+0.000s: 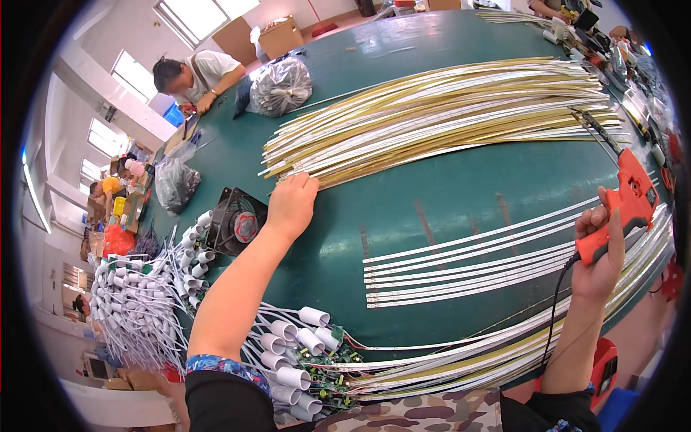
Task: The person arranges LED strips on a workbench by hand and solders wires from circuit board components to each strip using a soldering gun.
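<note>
In my right hand (596, 248) is a red soldering gun (633, 189), gripped by its handle, its metal tip pointing up and away to the left. A black cord hangs from the handle. My left hand (294, 205) reaches to the near left end of a large pile of LED strips (432, 119), white and yellowish. Its fingers are closed on a strip end there, though the fingertips are partly hidden. Between my hands, several white LED strips (461, 270) lie side by side in a spaced row on the green table (338, 237).
Left of my forearm stands a small black fan (236, 222). White tube caps with cables (137, 302) heap at the left; more caps (294, 377), with circuit boards, are wired to strips along the near edge. Plastic bags (281, 86) lie farther back. A co-worker (198, 79) sits across the table.
</note>
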